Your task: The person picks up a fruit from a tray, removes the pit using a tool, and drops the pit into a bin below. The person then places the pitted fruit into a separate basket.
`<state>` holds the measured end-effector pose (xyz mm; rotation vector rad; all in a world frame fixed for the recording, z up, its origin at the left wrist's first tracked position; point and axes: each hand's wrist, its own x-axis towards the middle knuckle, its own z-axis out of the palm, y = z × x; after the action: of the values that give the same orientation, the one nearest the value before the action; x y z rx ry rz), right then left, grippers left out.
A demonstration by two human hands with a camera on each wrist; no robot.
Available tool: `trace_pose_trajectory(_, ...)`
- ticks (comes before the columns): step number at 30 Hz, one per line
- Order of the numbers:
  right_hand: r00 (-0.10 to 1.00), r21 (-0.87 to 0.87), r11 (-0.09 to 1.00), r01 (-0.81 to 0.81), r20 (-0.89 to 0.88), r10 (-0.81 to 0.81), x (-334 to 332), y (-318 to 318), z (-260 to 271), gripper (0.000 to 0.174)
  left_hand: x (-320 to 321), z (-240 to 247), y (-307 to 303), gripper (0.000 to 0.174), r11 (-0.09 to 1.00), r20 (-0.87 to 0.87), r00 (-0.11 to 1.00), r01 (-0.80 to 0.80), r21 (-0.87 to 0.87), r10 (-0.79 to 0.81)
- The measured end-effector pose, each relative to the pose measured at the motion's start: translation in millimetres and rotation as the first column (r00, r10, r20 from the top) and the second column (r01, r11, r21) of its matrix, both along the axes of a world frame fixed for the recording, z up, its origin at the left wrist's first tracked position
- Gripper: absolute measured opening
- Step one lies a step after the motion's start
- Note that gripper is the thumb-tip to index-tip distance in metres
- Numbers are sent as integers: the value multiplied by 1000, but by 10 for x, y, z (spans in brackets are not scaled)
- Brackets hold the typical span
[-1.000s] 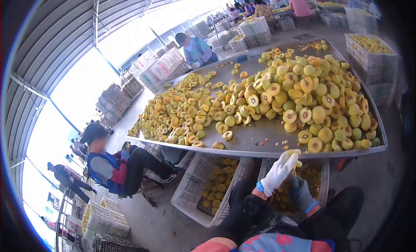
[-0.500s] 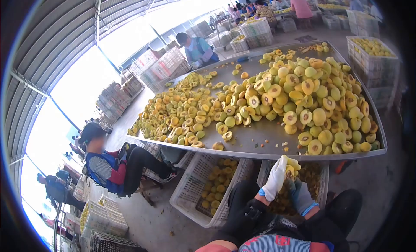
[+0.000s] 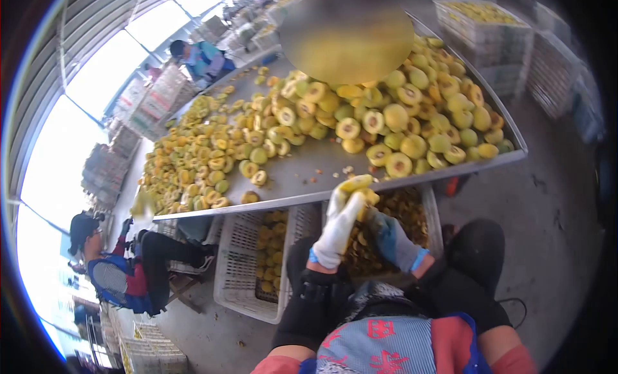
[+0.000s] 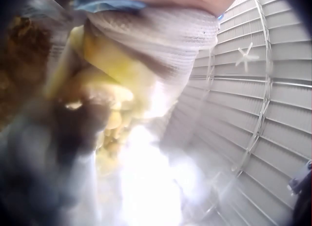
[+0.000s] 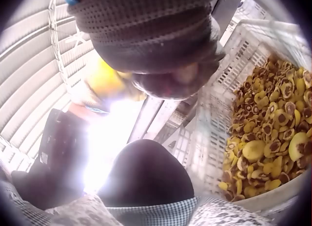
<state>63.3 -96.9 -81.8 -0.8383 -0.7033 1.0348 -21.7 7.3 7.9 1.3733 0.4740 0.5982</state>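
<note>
In the head view my left hand, in a white glove with yellow on its palm side, grips a piece of yellow stone fruit just below the metal table's near edge. Fingers and bright glare partly hide the fruit. My right hand, in a grey-blue glove, is close beside it, fingertips at the fruit's lower side. In the right wrist view that glove's fingers are curled; I cannot tell what they hold. Halved stone fruits with brown centres lie heaped on the table.
Under my hands stands a white crate full of cut fruit scraps. Another crate to its left contains whole-looking yellow fruits. A seated person is at the left, another person beyond the table. Stacked crates stand far right.
The head view has turned, so the table and crates shift left and tilt. My left hand was raised nearer the table edge a second ago; then the hands came together around the fruit.
</note>
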Motion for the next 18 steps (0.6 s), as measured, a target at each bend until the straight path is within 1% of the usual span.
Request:
trace_pose_trajectory(1, 996, -1, 999, 49, 73, -49, -25, 59, -88, 34, 40, -14, -128, 32, 977, 140, 983, -95, -190, 122)
trace_pose_trajectory(2, 999, -168, 985, -38, -29, 34, -39, 39, -43, 31, 28, -74, -154, 32, 964, 157, 977, -103, -245, 145)
trace_pose_trajectory(3, 995, -177, 984, -10, 98, 27, -41, 32, -125, 33, 31, -169, -140, 34, 955, 146, 975, -125, -269, 169)
trace_pose_trajectory(4, 966, -194, 978, 81, 259, -29, -61, 16, -104, 33, 30, -169, -137, 36, 953, 128, 974, -146, -265, 185)
trace_pose_trajectory(5, 908, -191, 968, 163, 414, -71, -71, 8, -62, 32, 50, -140, -138, 39, 951, 111, 972, -174, -255, 207)
trace_pose_trajectory(6, 857, -234, 946, 224, 510, -77, -49, -29, 51, 32, 116, -112, -172, 47, 944, 50, 964, -243, -222, 260)
trace_pose_trajectory(8, 730, -291, 893, 344, 681, -60, -12, -102, 313, 32, 98, -214, -95, 54, 945, 35, 972, -216, -247, 231)
trace_pose_trajectory(9, 721, -289, 890, 353, 690, -63, -4, -100, 326, 37, 96, -224, -71, 58, 945, 28, 976, -201, -258, 215)
trace_pose_trajectory(10, 711, -286, 887, 364, 700, -66, 4, -101, 331, 43, 115, -229, -85, 63, 925, 25, 970, -224, -307, 243)
trace_pose_trajectory(11, 700, -281, 884, 373, 710, -70, 15, -98, 339, 48, 121, -204, -95, 65, 918, 15, 970, -223, -327, 241)
trace_pose_trajectory(14, 658, -229, 899, 374, 749, -83, -4, -80, 389, 44, 93, -144, -109, 68, 897, -12, 970, -228, -379, 242)
trace_pose_trajectory(16, 564, -161, 901, 403, 819, -106, 1, -90, 289, 39, 84, -121, -110, 71, 885, -22, 968, -237, -400, 249)
trace_pose_trajectory(17, 517, -114, 907, 404, 847, -124, 1, -81, 245, 37, 92, -263, -43, 71, 880, 29, 968, -215, -424, 251)
trace_pose_trajectory(18, 407, -204, 825, 527, 913, -34, -33, -126, 294, 32, 58, -363, -21, 70, 931, 106, 978, -135, -338, 180)
